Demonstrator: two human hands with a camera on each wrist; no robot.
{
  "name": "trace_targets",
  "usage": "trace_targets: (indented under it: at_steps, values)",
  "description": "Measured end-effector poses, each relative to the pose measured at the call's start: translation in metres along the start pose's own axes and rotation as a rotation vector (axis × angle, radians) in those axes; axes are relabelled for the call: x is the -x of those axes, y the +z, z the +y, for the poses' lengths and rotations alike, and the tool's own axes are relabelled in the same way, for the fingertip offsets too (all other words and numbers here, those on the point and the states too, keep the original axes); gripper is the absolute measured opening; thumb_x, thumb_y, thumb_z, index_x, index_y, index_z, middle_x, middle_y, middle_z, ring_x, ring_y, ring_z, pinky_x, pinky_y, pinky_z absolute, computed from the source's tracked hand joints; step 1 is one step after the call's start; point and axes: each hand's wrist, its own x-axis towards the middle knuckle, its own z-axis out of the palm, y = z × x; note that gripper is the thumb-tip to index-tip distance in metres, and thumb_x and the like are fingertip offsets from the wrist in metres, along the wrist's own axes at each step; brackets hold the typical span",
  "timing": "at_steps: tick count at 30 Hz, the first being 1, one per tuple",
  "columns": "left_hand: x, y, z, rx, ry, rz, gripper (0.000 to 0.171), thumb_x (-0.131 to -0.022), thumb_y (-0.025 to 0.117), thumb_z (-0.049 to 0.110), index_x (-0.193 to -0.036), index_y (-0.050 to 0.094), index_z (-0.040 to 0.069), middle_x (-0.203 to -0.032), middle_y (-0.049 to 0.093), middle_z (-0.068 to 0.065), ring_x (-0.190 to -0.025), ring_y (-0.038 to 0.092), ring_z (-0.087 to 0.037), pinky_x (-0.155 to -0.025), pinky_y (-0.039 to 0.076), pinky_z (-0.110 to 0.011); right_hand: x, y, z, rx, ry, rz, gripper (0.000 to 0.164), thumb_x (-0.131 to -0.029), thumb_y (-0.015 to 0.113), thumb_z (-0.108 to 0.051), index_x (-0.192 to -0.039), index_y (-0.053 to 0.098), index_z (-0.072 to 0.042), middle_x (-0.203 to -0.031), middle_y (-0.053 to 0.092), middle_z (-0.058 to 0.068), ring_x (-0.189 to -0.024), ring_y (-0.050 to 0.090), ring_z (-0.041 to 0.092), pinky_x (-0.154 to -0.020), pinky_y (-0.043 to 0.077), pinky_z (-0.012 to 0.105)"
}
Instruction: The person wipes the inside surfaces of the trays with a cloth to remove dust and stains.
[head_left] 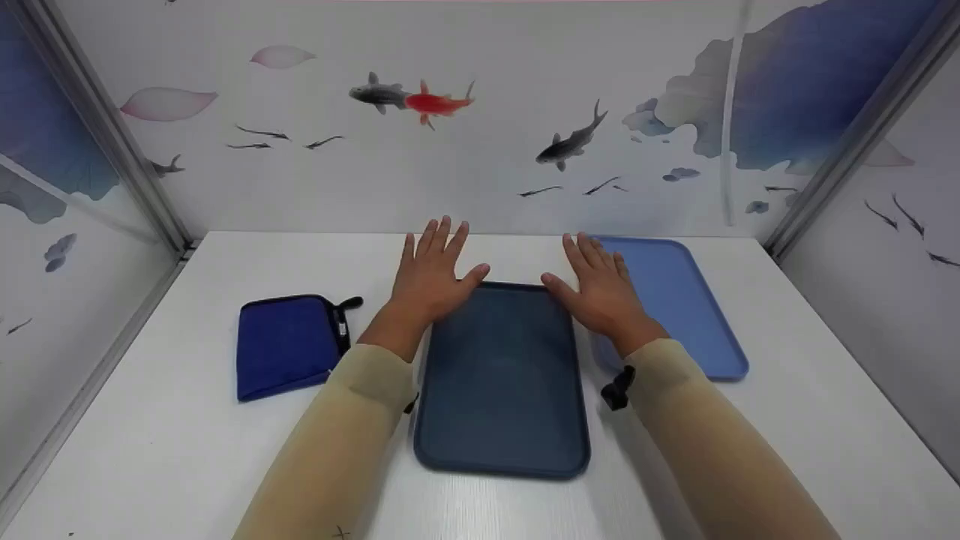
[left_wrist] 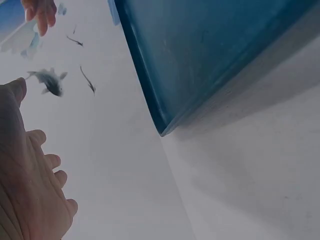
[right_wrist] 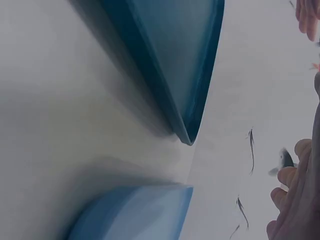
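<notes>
Between my forearms a dark teal rectangular tray (head_left: 504, 382) lies lengthwise on the white table. My left hand (head_left: 431, 281) is over its far left corner, fingers straight and spread, thumb pointing inward. Over the far right corner is my right hand (head_left: 600, 292), its fingers also extended and its thumb turned toward the tray. Neither hand holds anything. In both wrist views the hands (left_wrist: 30, 180) appear apart from the tray's rim (right_wrist: 172, 115). A light blue tray (head_left: 675, 307) lies to the right, partly hidden behind my right hand and sleeve.
A blue zippered pouch (head_left: 289, 345) with a black loop lies left of my left forearm. White panels painted with fish surround the white table (head_left: 150, 450) at the back and sides, joined by metal posts (head_left: 847, 142) at the far corners.
</notes>
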Motion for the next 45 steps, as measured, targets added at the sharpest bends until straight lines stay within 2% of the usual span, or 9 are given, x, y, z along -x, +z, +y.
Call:
trace_targets:
  at_steps: [8, 17, 26, 29, 32, 35, 38, 40, 45]
  values:
    - [0.013, -0.003, -0.018, 0.036, -0.021, 0.016, 0.083, -0.105, 0.031, 0.070, -0.168, 0.005, 0.024, -0.177, 0.000, -0.006, -0.164, -0.004, -0.026, -0.131, -0.004, -0.053, 0.009, 0.007, 0.002, -0.102, -0.001, 0.015, 0.087, -0.104, 0.033, -0.070, -0.168, 0.004, -0.020, -0.176, 0.005, 0.009, -0.163, 0.004, 0.035, -0.129, 0.001, 0.062]
    - [0.021, -0.004, -0.044, 0.059, -0.074, 0.018, 0.085, -0.104, 0.033, 0.069, -0.168, 0.007, 0.020, -0.176, 0.003, -0.011, -0.164, 0.000, -0.030, -0.131, -0.002, -0.056, 0.015, 0.010, 0.003, -0.321, 0.072, -0.057, 0.084, -0.104, 0.032, -0.071, -0.168, -0.001, -0.028, -0.177, -0.001, 0.007, -0.163, 0.002, 0.038, -0.125, 0.011, 0.068]
    - [0.036, -0.011, -0.085, 0.076, -0.184, 0.004, 0.086, -0.105, 0.036, 0.067, -0.169, 0.007, 0.017, -0.175, 0.003, -0.017, -0.162, 0.003, -0.039, -0.129, -0.002, -0.061, 0.017, 0.013, 0.005, -0.508, 0.156, -0.094, 0.088, -0.103, 0.026, -0.073, -0.168, -0.002, -0.020, -0.176, 0.002, 0.016, -0.162, 0.001, 0.040, -0.127, 0.008, 0.065]
    - [0.043, -0.013, -0.100, 0.070, -0.229, -0.005, 0.086, -0.105, 0.036, 0.066, -0.168, 0.006, 0.016, -0.175, 0.002, -0.019, -0.162, 0.003, -0.041, -0.128, -0.002, -0.062, 0.018, 0.010, 0.005, -0.577, 0.214, -0.118, 0.091, -0.102, 0.026, -0.075, -0.168, 0.000, -0.019, -0.175, 0.001, 0.017, -0.161, 0.008, 0.043, -0.123, 0.025, 0.065]
    - [0.051, -0.016, -0.115, 0.071, -0.261, -0.011, 0.087, -0.105, 0.035, 0.066, -0.168, 0.006, 0.015, -0.174, 0.002, -0.021, -0.161, 0.003, -0.044, -0.127, -0.003, -0.065, 0.019, 0.009, 0.003, -0.613, 0.268, -0.143, 0.093, -0.101, 0.027, -0.076, -0.169, 0.002, -0.018, -0.176, 0.001, 0.016, -0.159, 0.017, 0.045, -0.112, 0.045, 0.061]
    - [0.060, -0.020, -0.128, 0.080, -0.284, -0.026, 0.088, -0.105, 0.033, 0.067, -0.168, 0.005, 0.013, -0.174, 0.000, -0.023, -0.160, 0.002, -0.046, -0.126, -0.004, -0.066, 0.020, 0.008, 0.001, -0.582, 0.311, -0.159, 0.095, -0.099, 0.026, -0.079, -0.169, 0.007, -0.016, -0.172, 0.017, 0.020, -0.148, 0.040, 0.043, -0.094, 0.058, 0.051]
    - [0.069, -0.025, -0.138, 0.087, -0.303, -0.044, 0.090, -0.105, 0.032, 0.068, -0.168, 0.004, 0.012, -0.173, -0.001, -0.026, -0.159, 0.001, -0.048, -0.126, -0.004, -0.067, 0.020, 0.009, -0.001, -0.543, 0.348, -0.172, 0.098, -0.097, 0.025, -0.082, -0.167, 0.016, -0.013, -0.154, 0.045, 0.026, -0.125, 0.057, 0.039, -0.078, 0.059, 0.042]
    - [0.074, -0.028, -0.144, 0.083, -0.314, -0.048, 0.091, -0.104, 0.032, 0.070, -0.168, 0.003, 0.011, -0.173, 0.000, -0.027, -0.159, 0.001, -0.049, -0.125, -0.004, -0.068, 0.019, 0.010, -0.001, -0.530, 0.369, -0.180, 0.100, -0.096, 0.024, -0.084, -0.165, 0.023, -0.012, -0.141, 0.055, 0.025, -0.115, 0.062, 0.036, -0.073, 0.057, 0.038]
    - [0.083, -0.036, -0.157, 0.086, -0.345, -0.043, 0.095, -0.103, 0.031, 0.072, -0.168, 0.004, 0.009, -0.171, 0.001, -0.030, -0.158, 0.003, -0.051, -0.124, -0.002, -0.070, 0.019, 0.012, -0.003, -0.516, 0.396, -0.230, 0.101, -0.095, 0.026, -0.084, -0.162, 0.030, -0.008, -0.148, 0.052, 0.024, -0.126, 0.062, 0.039, -0.091, 0.056, 0.046]
